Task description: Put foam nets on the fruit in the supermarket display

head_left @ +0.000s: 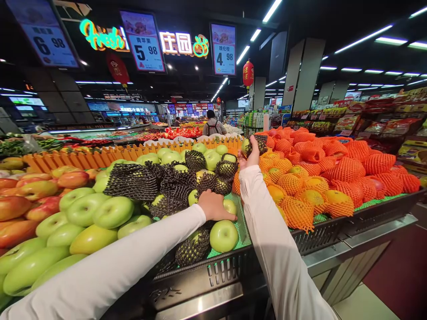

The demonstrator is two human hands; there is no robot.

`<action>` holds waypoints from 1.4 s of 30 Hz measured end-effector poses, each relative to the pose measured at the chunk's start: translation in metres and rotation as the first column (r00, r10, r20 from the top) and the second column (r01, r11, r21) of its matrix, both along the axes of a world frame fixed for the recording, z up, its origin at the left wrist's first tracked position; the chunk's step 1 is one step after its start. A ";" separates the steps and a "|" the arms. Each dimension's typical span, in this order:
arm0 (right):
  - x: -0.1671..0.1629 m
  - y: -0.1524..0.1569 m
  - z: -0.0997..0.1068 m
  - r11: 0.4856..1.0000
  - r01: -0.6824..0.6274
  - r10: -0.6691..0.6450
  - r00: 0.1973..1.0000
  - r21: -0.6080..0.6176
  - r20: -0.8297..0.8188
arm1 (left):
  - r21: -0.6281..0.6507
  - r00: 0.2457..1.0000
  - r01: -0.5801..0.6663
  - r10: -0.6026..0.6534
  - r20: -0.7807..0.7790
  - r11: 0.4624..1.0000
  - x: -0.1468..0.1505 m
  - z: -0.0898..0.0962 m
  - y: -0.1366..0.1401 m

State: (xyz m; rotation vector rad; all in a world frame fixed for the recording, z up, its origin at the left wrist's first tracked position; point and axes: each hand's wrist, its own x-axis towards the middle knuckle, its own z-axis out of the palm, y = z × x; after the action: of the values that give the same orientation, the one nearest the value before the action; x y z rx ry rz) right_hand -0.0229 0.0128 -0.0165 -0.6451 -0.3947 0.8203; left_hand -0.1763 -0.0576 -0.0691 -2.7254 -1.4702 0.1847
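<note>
My left hand (215,206) reaches over the front of the fruit display, its thumb bent round a bare green apple (230,206); its other fingers are mostly hidden. Just below sits another green apple (224,236), beside a fruit in a black foam net (192,249). My right hand (250,155) is raised farther back and closed on a yellowish-green fruit in a black foam net (259,145), probably an apple. Several green apples and black foam nets (133,182) lie heaped to the left of my hands.
Oranges in orange nets (296,213) and fruit in red nets (350,169) fill the right side. Larger green apples (113,212) and reddish fruit (40,189) are piled left. A black crate edge (227,271) runs along the front. A person (213,124) stands farther back.
</note>
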 end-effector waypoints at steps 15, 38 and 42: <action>-0.008 -0.009 0.008 0.999 0.029 -0.030 0.998 -0.029 -0.050 | 0.218 0.970 -0.154 0.106 0.217 0.964 -0.008 0.007 0.004; -0.011 -0.012 0.008 0.948 0.306 -0.319 0.893 0.092 0.319 | 0.624 0.801 -0.158 -0.270 0.534 0.765 -0.113 0.036 0.028; -0.015 -0.027 0.012 0.993 0.114 -0.079 0.745 -0.010 0.662 | 0.744 0.812 -0.102 -0.377 0.446 0.660 -0.147 0.033 0.036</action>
State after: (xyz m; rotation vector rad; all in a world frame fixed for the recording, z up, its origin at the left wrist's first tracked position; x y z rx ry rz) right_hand -0.0376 -0.0147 -0.0048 -0.9962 -0.9855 0.4749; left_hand -0.3232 -0.0217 -0.0361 -2.2046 -1.0093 -1.1020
